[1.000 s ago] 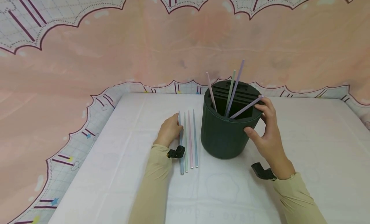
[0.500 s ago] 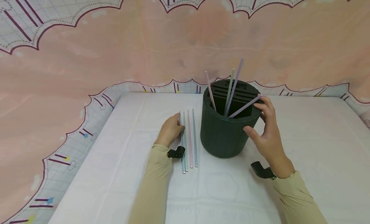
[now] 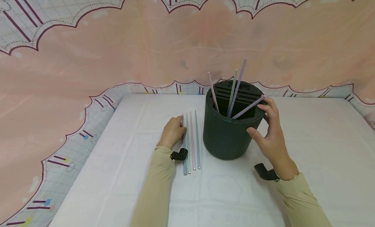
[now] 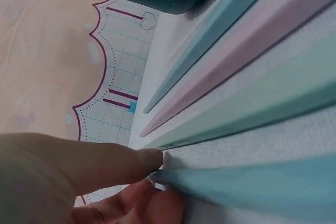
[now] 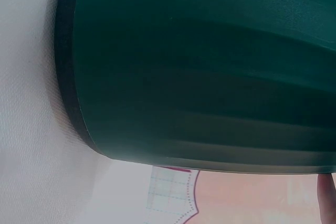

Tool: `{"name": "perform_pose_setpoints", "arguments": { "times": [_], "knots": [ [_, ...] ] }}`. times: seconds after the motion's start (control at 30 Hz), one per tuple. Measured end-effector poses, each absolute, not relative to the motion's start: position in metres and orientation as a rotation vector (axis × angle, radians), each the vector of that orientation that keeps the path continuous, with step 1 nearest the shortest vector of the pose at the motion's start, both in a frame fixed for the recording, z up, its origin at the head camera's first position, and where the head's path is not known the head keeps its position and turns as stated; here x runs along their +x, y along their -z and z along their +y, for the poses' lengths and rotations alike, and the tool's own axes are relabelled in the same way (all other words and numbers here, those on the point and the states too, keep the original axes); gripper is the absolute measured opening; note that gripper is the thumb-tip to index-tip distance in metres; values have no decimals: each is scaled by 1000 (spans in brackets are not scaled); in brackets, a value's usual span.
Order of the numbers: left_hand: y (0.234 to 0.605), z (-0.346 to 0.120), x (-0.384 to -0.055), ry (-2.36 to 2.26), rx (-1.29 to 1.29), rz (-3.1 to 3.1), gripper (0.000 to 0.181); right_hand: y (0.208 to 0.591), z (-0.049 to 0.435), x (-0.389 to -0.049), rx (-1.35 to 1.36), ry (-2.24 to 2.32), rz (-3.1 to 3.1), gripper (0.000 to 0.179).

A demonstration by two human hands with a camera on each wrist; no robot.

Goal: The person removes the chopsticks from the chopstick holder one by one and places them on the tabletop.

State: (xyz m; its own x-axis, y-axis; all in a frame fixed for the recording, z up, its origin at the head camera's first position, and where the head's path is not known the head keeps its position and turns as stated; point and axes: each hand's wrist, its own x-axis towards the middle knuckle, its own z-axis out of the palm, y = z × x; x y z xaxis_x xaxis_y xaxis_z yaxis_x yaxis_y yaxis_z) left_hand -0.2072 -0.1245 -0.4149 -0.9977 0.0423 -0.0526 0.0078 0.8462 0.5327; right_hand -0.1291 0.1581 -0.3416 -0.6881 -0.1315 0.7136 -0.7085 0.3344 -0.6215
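My left hand (image 3: 172, 132) pinches the thin far end of the leftmost blue chopstick (image 4: 252, 182) between thumb and fingers. To its right on the white cloth lie a green chopstick (image 3: 188, 155), a pink chopstick (image 3: 192, 142) and another blue chopstick (image 3: 197, 139), roughly parallel and slightly apart. The dark green utensil holder (image 3: 227, 139) stands right of them. With thumb at the front and fingers over the right rim, my right hand (image 3: 272, 136) grips it. In the right wrist view, the holder's wall (image 5: 199, 77) hides most of that hand.
Several chopsticks lean in the holder's open compartment, among them a pink one (image 3: 213, 92), a green one (image 3: 232, 90) and a purple one (image 3: 249, 107) lying low toward my right fingers. Slots (image 3: 243, 90) line the holder's back half. A patterned peach curtain (image 3: 175, 51) hangs behind the table.
The pinched blue chopstick's near end has shifted slightly right, closer to the green one. The right hand and the holder stay in place.
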Motion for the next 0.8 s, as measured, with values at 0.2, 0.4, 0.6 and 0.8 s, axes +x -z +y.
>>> {"name": "perform_pose_setpoints", "arguments": {
  "times": [0.2, 0.4, 0.6, 0.8],
  "knots": [
    [414, -125, -208, -840, 34, 2960, 46, 342, 159, -128, 732, -1348, -2054, 67],
    [412, -134, -205, -937, 48, 2848, 44, 344, 159, -128, 738, -1350, -2052, 66],
    [401, -140, -201, -923, 57, 2807, 41, 343, 158, -128, 737, -1344, -2044, 67],
    [386, -135, -198, -862, 204, 2945, 36, 343, 159, -128, 739, -1338, -2044, 67]
  ]
}}
